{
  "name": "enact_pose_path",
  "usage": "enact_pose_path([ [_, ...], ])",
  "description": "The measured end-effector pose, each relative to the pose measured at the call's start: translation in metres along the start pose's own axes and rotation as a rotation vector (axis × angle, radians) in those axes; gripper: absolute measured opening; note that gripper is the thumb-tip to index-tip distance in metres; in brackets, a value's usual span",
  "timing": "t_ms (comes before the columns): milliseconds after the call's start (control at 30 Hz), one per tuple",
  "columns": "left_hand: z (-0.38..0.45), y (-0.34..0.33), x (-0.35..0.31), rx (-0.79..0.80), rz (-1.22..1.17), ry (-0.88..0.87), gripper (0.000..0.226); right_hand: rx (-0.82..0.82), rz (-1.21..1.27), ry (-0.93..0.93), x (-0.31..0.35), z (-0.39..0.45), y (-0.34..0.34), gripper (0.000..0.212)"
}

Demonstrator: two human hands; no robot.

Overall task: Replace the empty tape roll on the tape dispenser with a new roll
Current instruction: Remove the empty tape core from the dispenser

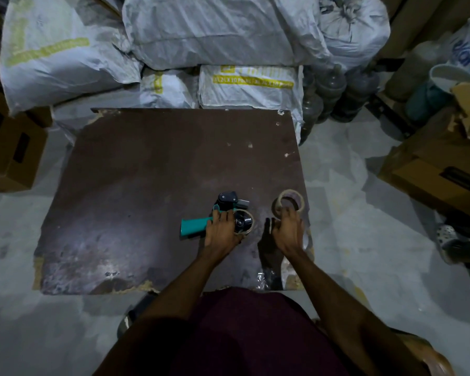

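Observation:
A tape dispenser (228, 204) with a teal handle and dark head lies on its side on the brown board (147, 185). A tape ring (248, 222) sits on its hub. My left hand (221, 230) rests on the dispenser, fingers over the handle's base and the ring. To the right, a second tape roll (291, 200) lies flat on the board. My right hand (288, 229) hovers just in front of that roll with fingers spread; its fingertips reach the roll's near edge, and it holds nothing.
White woven sacks (201, 36) are piled behind the board. Cardboard boxes stand at the left (8, 153) and right (434, 169). Dark plastic bottles (334, 90) stand at the back right. Another person's shoe (445, 234) shows at the right on the grey floor.

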State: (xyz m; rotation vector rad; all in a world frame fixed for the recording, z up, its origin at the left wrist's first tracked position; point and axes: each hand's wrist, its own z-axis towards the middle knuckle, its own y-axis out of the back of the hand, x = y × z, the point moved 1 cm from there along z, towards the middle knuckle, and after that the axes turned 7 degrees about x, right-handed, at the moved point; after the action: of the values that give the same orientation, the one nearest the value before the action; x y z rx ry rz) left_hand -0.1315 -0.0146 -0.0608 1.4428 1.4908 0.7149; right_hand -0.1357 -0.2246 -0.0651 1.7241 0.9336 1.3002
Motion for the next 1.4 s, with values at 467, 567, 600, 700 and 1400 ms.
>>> enact_pose_path([
  [467, -0.001, 0.004, -0.002, 0.030, -0.034, 0.027, 0.087, 0.109, -0.140, -0.117, -0.001, 0.011, 0.002, 0.068],
  [567, -0.002, 0.008, -0.007, 0.044, -0.099, 0.036, 0.082, 0.104, -0.141, -0.120, 0.000, 0.012, -0.001, 0.066],
  [600, -0.002, 0.009, -0.010, 0.052, -0.123, 0.044, 0.081, 0.087, -0.159, -0.120, 0.001, 0.012, -0.002, 0.064],
  [700, -0.002, 0.012, -0.020, 0.074, -0.229, 0.091, 0.081, 0.027, -0.150, -0.080, 0.010, 0.010, -0.005, 0.049],
  [1400, 0.007, -0.014, -0.005, 0.170, -0.877, 0.384, 0.044, 0.468, 0.432, -0.157, 0.053, 0.012, -0.036, 0.024],
])
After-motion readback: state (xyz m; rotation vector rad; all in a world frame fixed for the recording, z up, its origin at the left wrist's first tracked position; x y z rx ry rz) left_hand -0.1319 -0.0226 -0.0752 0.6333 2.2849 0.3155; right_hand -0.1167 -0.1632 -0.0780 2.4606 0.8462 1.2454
